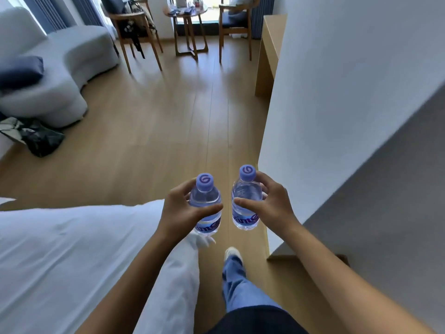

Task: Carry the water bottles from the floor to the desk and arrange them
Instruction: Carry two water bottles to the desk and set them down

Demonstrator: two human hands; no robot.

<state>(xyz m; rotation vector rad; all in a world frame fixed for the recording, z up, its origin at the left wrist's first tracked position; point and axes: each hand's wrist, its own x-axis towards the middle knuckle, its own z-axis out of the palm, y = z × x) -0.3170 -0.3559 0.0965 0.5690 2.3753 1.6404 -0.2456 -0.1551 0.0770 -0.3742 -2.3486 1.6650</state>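
Observation:
I hold two small clear water bottles with purple caps upright in front of me, above the wooden floor. My left hand (pixel 179 210) grips the left water bottle (pixel 206 201) around its shoulder. My right hand (pixel 271 204) grips the right water bottle (pixel 246 197) the same way. The bottles are a little apart, side by side. A light wooden desk (pixel 268 48) stands against the wall at the far right, partly hidden by the white wall corner.
A white bed (pixel 72 249) lies at my left. A grey sofa (pixel 60 75) and dark bags (pixel 36 137) lie at far left. Two wooden chairs (pixel 134 32) and a round table (pixel 186 18) stand by the window. The white wall (pixel 349 92) runs along my right.

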